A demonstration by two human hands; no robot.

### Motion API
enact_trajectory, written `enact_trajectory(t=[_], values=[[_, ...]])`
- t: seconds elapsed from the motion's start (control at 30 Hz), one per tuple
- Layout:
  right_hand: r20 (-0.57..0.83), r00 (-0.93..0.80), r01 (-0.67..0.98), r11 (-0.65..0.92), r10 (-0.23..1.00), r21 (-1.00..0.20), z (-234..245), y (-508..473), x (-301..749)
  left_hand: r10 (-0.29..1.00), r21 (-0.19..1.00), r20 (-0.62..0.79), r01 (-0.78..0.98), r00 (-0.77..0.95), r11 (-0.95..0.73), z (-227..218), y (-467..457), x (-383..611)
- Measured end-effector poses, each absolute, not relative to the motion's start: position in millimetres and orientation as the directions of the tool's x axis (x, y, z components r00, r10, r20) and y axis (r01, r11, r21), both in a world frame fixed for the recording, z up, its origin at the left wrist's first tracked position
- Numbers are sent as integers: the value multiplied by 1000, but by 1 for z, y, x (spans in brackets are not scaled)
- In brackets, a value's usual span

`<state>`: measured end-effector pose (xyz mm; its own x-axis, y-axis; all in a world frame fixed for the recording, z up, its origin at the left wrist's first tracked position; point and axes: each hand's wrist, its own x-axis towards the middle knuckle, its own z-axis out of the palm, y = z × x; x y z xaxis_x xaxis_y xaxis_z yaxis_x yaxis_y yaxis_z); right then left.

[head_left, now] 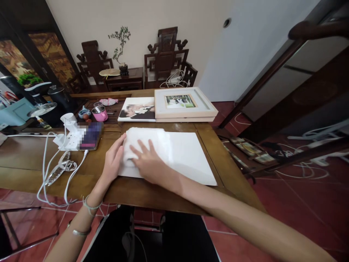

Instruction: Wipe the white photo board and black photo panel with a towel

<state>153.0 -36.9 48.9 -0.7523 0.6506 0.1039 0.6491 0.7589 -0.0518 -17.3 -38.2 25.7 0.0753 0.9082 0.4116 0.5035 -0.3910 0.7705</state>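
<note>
A flat white board [191,153] lies on the wooden table in front of me. Over its left part rests a folded white cloth [144,134]. My right hand [148,160] presses down on the cloth, palm low and fingers spread. At the left edge of the board and cloth stands my left hand [113,156], its fingers stretched out and touching that edge. Neither hand is closed around anything. What lies under the cloth is hidden.
Behind the board are a framed picture [185,103] and a photo panel [137,109]. To the left lie a power strip [72,140], a phone [92,136], a clear hair clip [61,167] and white cables. A pink cup [100,114] stands farther back.
</note>
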Motion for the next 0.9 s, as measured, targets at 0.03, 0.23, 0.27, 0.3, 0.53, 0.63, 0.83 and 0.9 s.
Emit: enact_trajectory(t=[0.03,0.23,0.27,0.3,0.53,0.63,0.83,0.9], values=[[132,-804,580,813,580,-48,50,-49,152,908,783,417,486,52,-387,28,-39,-17],[46,-886,448,879,461,-164,60,-95,185,884,672,451,604,125,-428,20,-37,-14],[18,-871,481,858,491,-181,61,-93,193,882,630,441,643,166,-436,16,-36,-13],[-1,-849,519,833,529,-191,62,-88,201,881,587,425,678,208,-443,13,-34,-14],[16,-676,713,659,737,-240,64,-9,201,885,476,344,754,315,-453,2,-28,-15],[45,-681,695,664,731,-276,67,20,167,874,468,357,747,329,-472,7,-29,-14],[54,-675,687,654,736,-317,73,36,130,879,455,346,760,329,-464,11,-30,-13],[50,-661,698,638,749,-325,74,35,145,880,450,348,765,324,-460,8,-29,-14]])
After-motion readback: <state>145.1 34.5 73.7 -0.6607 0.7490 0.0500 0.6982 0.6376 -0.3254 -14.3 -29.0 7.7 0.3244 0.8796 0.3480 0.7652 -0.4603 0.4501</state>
